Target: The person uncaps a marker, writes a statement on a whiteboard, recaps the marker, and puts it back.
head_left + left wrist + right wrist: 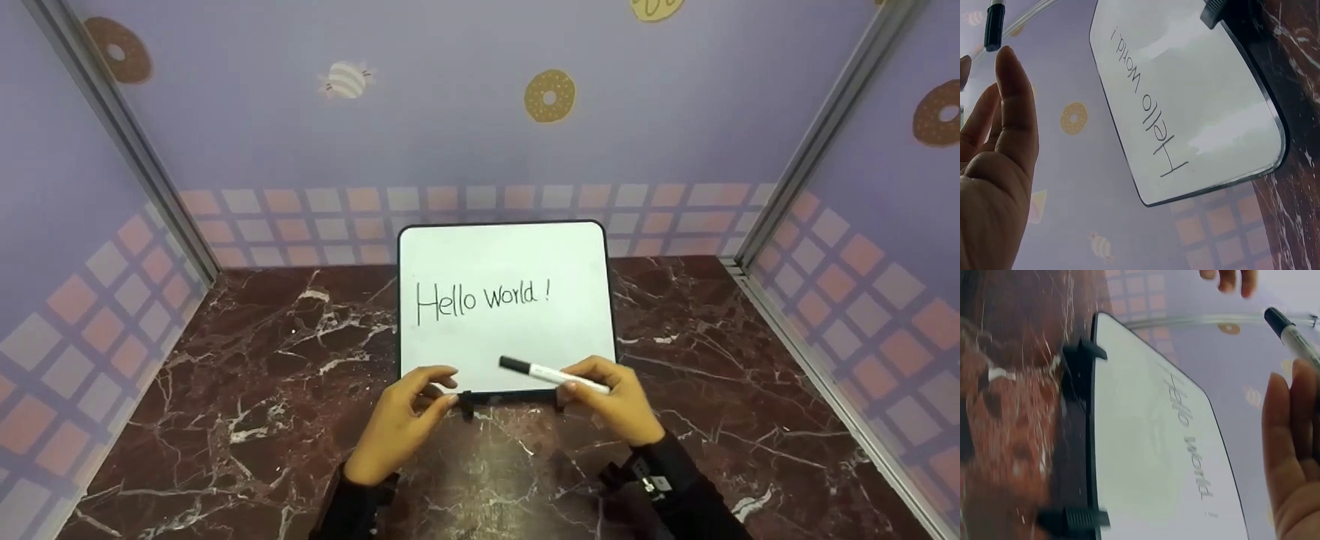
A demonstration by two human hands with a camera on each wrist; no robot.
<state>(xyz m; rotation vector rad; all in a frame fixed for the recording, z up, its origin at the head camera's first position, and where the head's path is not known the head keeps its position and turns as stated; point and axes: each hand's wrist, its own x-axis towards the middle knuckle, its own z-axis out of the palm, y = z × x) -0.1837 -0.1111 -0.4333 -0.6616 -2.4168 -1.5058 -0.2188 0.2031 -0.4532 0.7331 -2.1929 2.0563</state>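
Note:
A small whiteboard (504, 255) with a black frame stands tilted on two black feet on the marble table (247, 390). "Hello world !" is written on it in black. My right hand (611, 401) holds a capped white marker (553, 375) with a black cap, just in front of the board's lower right edge. My left hand (409, 416) is at the board's lower left corner, fingers loosely curled near the frame, holding nothing. The board (1185, 95) fills the left wrist view and the board (1151, 455) shows with its feet in the right wrist view, where the marker (1292, 334) appears at the top right.
Purple walls with doughnut and sweet prints enclose the table on three sides, with metal corner posts (817, 142). Bare marble lies to the left and right of the board.

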